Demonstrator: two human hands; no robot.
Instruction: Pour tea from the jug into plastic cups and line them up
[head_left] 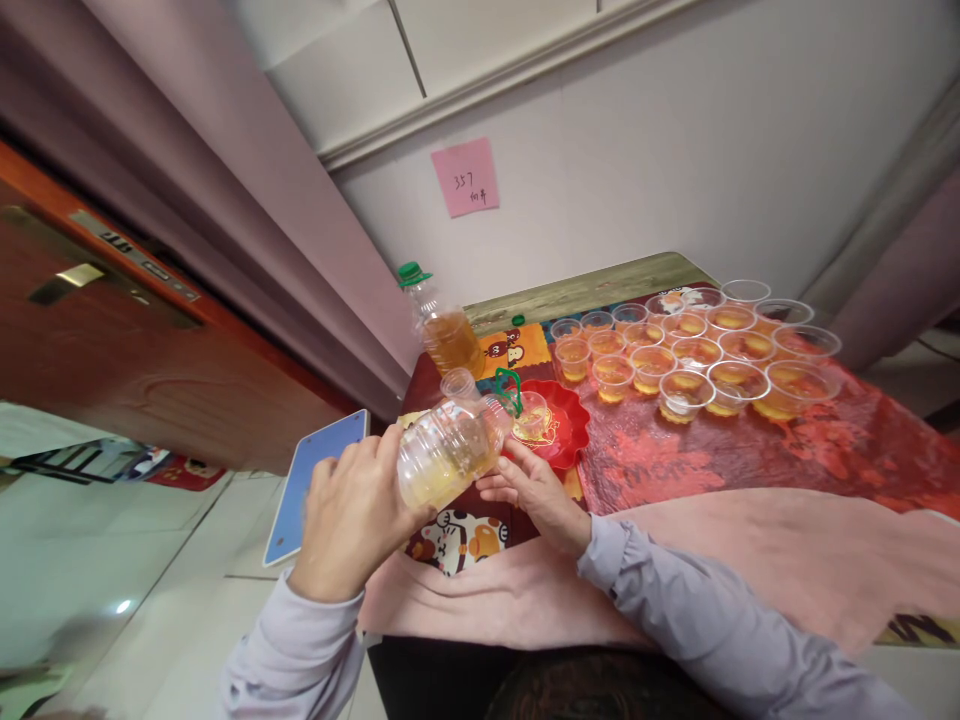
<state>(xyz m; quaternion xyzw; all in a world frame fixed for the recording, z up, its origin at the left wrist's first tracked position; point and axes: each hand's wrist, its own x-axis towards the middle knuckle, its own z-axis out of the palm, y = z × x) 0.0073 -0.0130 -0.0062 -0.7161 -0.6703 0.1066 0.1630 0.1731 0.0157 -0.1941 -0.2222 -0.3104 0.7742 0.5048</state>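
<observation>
My left hand (356,505) is wrapped round the base of a clear plastic bottle (442,455), which is tilted with its neck to the right and holds some yellow liquid. Close under the neck is my right hand (536,490), fingers partly spread; whether its fingertips touch the bottle is unclear. A green plastic ring (508,390) shows by the bottle's neck. Just beyond the neck, a clear cup (534,415) stands on a red scalloped plate (574,425).
Several clear cups of amber liquid (697,355) stand at the right on the patterned tablecloth (637,460). Behind the held bottle is a green-capped bottle (450,335). A pink cloth (712,540) covers the near edge. A blue board (315,490) is at the left.
</observation>
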